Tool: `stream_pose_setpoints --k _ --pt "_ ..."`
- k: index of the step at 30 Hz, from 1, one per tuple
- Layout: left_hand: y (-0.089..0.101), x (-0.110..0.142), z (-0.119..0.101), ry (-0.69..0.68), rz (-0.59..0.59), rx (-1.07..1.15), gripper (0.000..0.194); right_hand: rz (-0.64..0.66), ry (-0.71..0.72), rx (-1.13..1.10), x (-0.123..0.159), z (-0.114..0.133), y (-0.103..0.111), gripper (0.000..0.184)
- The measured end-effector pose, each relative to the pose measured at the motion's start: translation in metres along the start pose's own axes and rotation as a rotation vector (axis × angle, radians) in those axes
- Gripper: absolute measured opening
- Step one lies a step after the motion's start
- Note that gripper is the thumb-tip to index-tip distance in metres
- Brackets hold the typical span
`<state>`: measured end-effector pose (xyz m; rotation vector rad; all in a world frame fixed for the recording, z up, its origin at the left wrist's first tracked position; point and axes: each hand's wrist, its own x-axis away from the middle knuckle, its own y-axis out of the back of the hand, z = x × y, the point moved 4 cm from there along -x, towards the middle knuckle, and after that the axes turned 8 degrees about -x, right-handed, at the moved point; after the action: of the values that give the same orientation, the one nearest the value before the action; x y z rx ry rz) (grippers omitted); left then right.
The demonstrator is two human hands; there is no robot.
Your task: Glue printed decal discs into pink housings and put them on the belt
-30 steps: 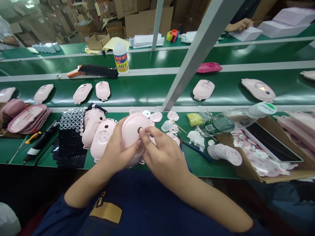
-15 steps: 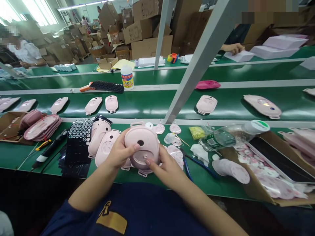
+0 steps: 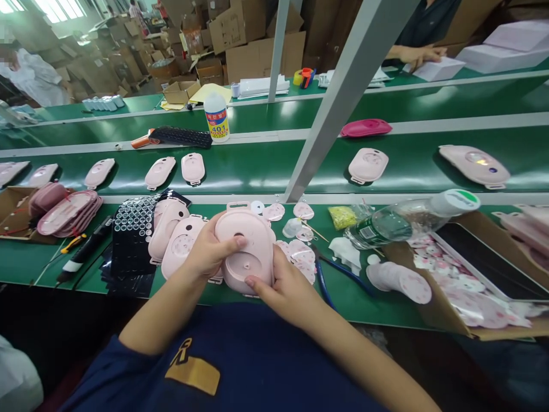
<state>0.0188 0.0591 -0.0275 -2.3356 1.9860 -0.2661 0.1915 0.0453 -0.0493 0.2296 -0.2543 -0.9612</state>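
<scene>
Between my two hands is a pink oval plastic lid [image 3: 253,229] with a dark round spot near its top and a round recess below. My left hand [image 3: 210,249] grips its left side, the thumb lying beside the dark spot and partly over it. My right hand [image 3: 287,280] holds the lower right, its thumb on the rim of the recess. More pink lids [image 3: 178,249] overlap on the bench just left of my left hand. Round printed discs [image 3: 300,257] lie right of the held lid, with blue-handled pliers [image 3: 326,283] close to my right hand.
A sheet of round stickers [image 3: 134,223] and a black tool [image 3: 86,252] lie at left. A clear bottle [image 3: 386,226] lies beside a cardboard box [image 3: 446,312] at right. Pink lids line the green belt [image 3: 257,169]. A slanted metal post [image 3: 334,97] rises ahead. Co-workers stand across the line.
My right fingers have left the dark spot and moved down to the lid's lower right. My left thumb has come up beside the spot. The view has tilted up, then partly back down.
</scene>
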Motion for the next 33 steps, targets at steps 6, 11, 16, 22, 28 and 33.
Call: stream_pose_setpoints --k 6,11,16,22,28,33 --pt "0.024 -0.005 -0.011 -0.114 -0.265 0.098 0.053 0.104 0.161 -0.148 0.001 -0.002 -0.003 0.069" --pt "0.030 0.007 -0.020 -0.086 -0.219 0.152 0.063 0.143 0.123 -0.345 0.002 -0.014 -0.014 0.049" --pt "0.039 0.038 0.020 0.047 -0.335 0.182 0.056 0.229 0.091 -0.586 -0.001 -0.017 -0.031 0.056" --pt "0.096 0.029 0.023 0.049 -0.377 -0.066 0.081 0.365 0.087 -0.193 0.000 -0.018 -0.028 0.042" --pt "0.111 0.002 0.016 0.119 -0.255 -0.192 0.085 0.146 0.065 -0.217 0.005 -0.045 -0.014 0.034" --pt "0.092 -0.007 0.027 0.116 -0.251 -0.053 0.055 -0.076 0.192 0.145 0.017 -0.058 0.012 0.027"
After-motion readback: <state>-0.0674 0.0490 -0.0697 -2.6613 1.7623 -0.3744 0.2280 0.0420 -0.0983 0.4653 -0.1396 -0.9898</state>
